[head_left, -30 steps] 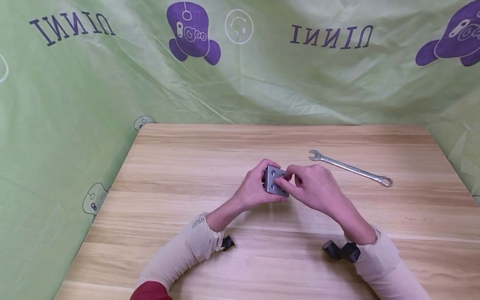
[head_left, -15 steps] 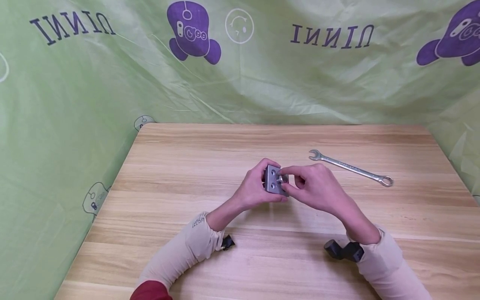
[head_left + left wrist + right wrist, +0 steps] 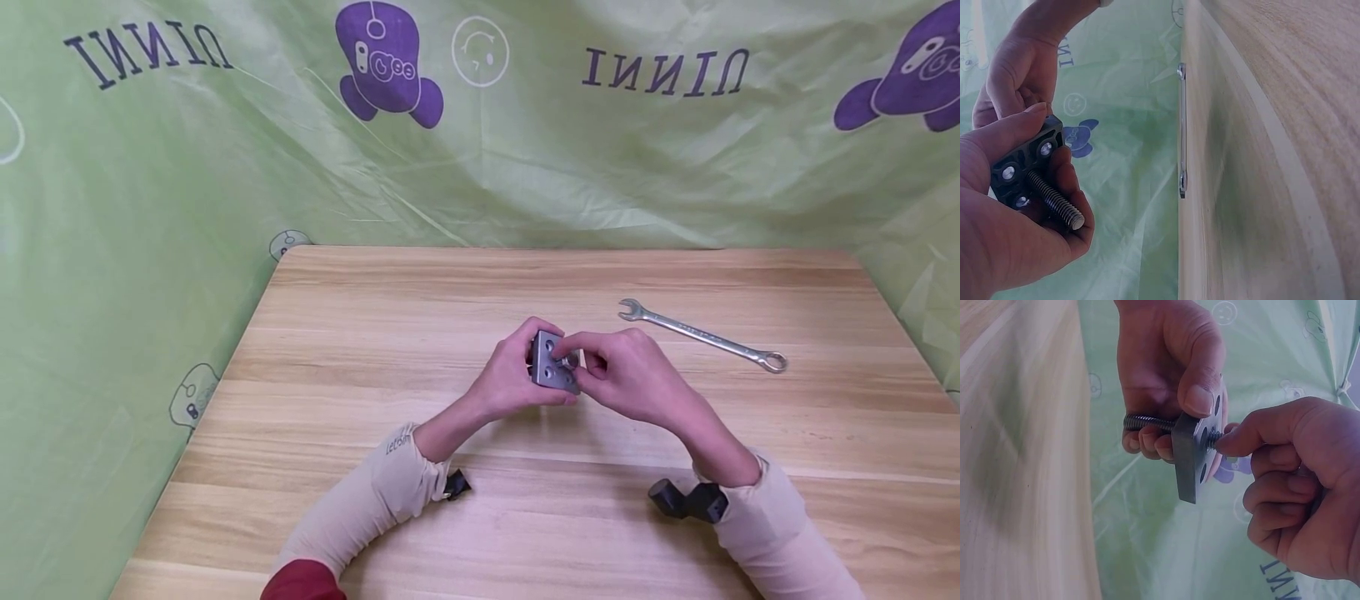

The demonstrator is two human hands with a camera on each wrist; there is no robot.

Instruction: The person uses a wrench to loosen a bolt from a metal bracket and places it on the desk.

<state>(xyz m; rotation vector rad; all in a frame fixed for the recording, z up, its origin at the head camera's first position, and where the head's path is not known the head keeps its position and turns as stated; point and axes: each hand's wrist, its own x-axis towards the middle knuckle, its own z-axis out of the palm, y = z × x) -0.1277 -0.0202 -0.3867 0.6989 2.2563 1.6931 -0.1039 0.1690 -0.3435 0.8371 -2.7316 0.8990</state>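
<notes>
My left hand (image 3: 512,375) grips a small grey metal plate (image 3: 542,357) with several round holes, its holed face turned to the right. Black ribbing and silver screw ends (image 3: 1046,149) show on the plate's back in the left wrist view. A threaded bolt (image 3: 1055,201) passes through it and sticks out at the back, between the left thumb and fingers. On the holed face, the thumb and index finger of my right hand (image 3: 633,375) pinch the bolt's silver end, with some thread (image 3: 1213,439) showing between plate and fingertips. The other right fingers are curled into the palm.
A silver combination wrench (image 3: 701,336) lies on the wooden table (image 3: 360,333), to the right of and beyond the hands. Black wrist devices (image 3: 686,502) stick out from both sleeves. A green printed cloth (image 3: 480,167) hangs behind and beside the table.
My right thumb has drawn back from across the plate's face, and thumb and index finger now sit around the bolt's end. The plate has turned slightly in the left hand's grip.
</notes>
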